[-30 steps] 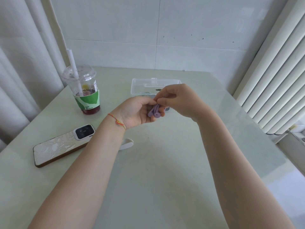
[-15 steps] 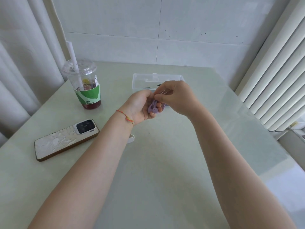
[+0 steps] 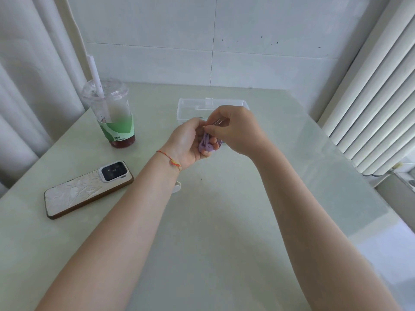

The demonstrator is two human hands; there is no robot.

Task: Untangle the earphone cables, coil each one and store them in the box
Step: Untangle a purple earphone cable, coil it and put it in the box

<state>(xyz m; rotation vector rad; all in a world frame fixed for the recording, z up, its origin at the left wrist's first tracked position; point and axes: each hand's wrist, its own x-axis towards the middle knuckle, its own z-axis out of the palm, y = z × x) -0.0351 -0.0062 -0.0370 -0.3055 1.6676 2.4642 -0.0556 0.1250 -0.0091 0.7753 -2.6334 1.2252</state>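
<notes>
A: Changed since a moment ago? Both hands drawn a little nearer the far edge of the table [image 3: 224, 221], now right in front of the clear box [image 3: 190, 108]. Purple earphone cable [image 3: 207, 143] bundled tighter than 1 second back.

B: Agreed. Left hand [image 3: 188, 142] cupped palm-up, fingers curled round the purple bundle. Right hand [image 3: 233, 129] over it, thumb and forefinger pinched on a strand near the top of the coil.

A: Meaning for the task?

B: Coiling nearly finished, by the look of it; likely the last turn or tail being tucked. Box close behind, so storing probably next. A judgement only.

A: Where exactly, the cable?

B: Held in the air between the 2 hands, above the middle of the table, just short of the box. Not yet inside.

A: Hidden or unclear?

B: Plenty. Near wall of the box covered by both hands; contents impossible to read, apart from something dark at the front. Lid open or off, hard to say. Loop count in the coil not legible, plug end not visible. Only 1 round purple earbud plainly showing.

A: Small white object [image 3: 177, 188] poking out beneath the left forearm?

B: Mostly covered; cannot tell what.

A: Elsewhere?

B: Phone [image 3: 87, 189] face down towards the left edge, drink cup [image 3: 112, 115] with straw near the far left corner. Both well apart from the hands.
</notes>
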